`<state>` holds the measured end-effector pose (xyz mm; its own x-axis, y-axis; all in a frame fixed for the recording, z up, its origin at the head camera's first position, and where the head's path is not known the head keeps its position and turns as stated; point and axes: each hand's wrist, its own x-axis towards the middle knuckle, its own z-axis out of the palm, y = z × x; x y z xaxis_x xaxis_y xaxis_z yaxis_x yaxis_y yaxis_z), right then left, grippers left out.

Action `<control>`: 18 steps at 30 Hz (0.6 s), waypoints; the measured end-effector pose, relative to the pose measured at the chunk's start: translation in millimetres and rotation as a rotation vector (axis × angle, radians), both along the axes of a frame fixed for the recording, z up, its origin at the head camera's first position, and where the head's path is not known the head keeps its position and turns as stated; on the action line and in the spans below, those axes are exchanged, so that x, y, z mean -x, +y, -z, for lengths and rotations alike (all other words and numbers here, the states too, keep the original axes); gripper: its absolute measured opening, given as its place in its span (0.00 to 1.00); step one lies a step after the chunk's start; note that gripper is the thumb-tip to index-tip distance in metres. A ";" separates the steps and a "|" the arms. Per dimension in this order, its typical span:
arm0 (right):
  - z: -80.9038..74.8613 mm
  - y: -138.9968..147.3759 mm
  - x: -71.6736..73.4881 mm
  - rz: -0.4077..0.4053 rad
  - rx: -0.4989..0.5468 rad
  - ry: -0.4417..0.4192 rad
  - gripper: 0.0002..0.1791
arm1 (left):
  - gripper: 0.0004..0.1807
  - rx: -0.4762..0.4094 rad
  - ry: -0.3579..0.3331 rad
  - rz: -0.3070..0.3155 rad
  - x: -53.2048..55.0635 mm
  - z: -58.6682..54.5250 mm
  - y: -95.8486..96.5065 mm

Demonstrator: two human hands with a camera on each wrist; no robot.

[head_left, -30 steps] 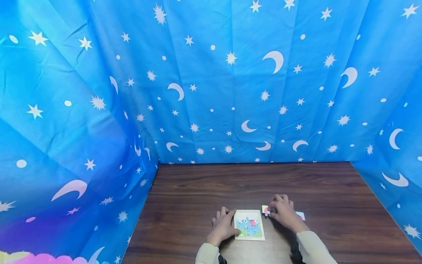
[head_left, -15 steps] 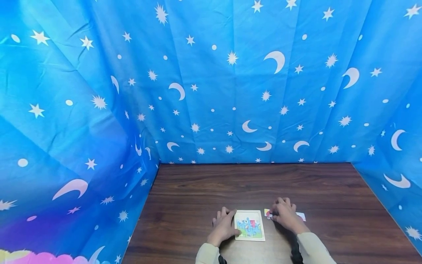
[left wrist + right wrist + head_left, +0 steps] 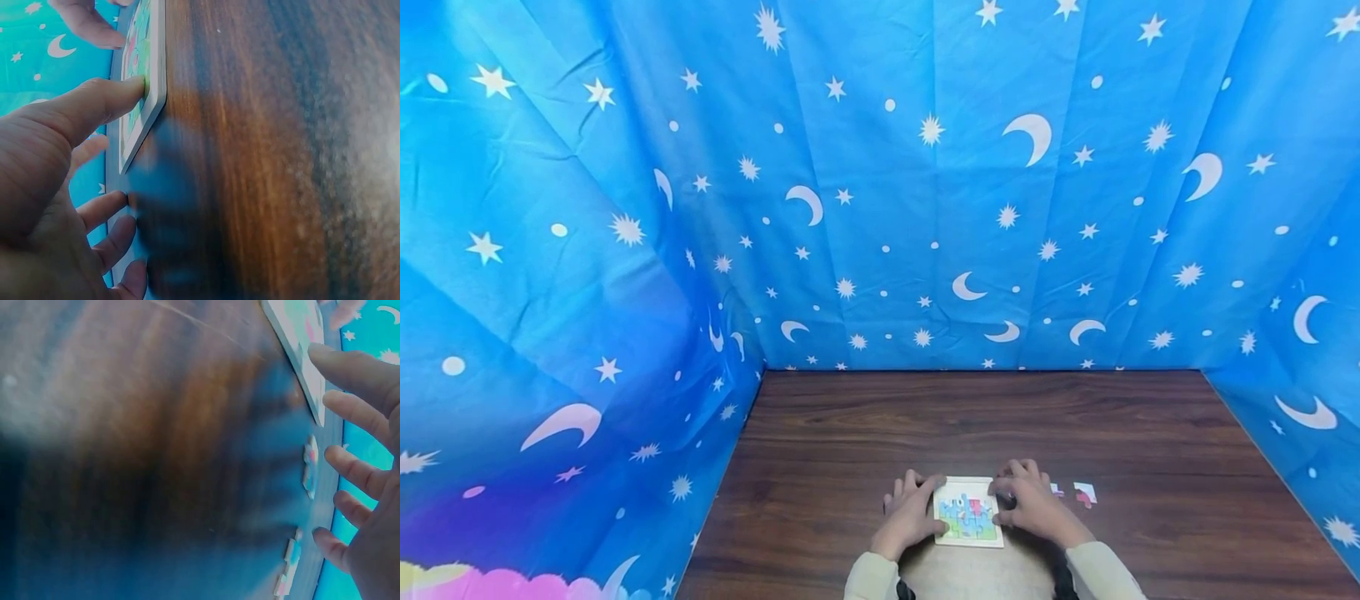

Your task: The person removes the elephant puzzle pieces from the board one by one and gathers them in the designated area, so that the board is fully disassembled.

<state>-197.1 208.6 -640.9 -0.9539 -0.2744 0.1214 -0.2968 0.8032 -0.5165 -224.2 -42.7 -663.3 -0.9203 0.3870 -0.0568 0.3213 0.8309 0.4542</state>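
Note:
A square jigsaw tray (image 3: 968, 541) lies on the table, its lower part filled with blue, green and red pieces and its upper strip bare. At its left side my left hand (image 3: 908, 515) rests, the thumb (image 3: 128, 94) pressing the rim and the index finger near the upper corner. My right hand (image 3: 1030, 504) is at the tray's right edge, thumb and index fingertips apart and touching it. Its other fingers (image 3: 356, 472) are spread. The yellow-and-pink jigsaw piece is not visible; the right hand may hide it.
Right of the right hand lie a white-and-pink jigsaw piece (image 3: 1084, 493) and a partly covered jigsaw piece (image 3: 1057, 490). The brown wooden table (image 3: 850, 425) meets a blue star-and-moon curtain (image 3: 880, 183) at the back and sides.
My right hand has moved left from the loose pieces to the tray's right edge. The yellow-and-pink piece under its fingers has gone out of sight. The left hand stays put.

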 end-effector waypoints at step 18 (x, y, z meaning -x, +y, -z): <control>-2.3 -11.8 1.0 -0.011 -0.024 -0.013 0.17 | 0.24 0.237 0.012 0.167 -6.8 -2.3 6.2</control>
<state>-198.1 196.7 -638.6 -0.9523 -0.2875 0.1024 -0.2991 0.8120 -0.5012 -217.4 -36.5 -661.1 -0.8459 0.5108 -0.1532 0.4673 0.8484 0.2486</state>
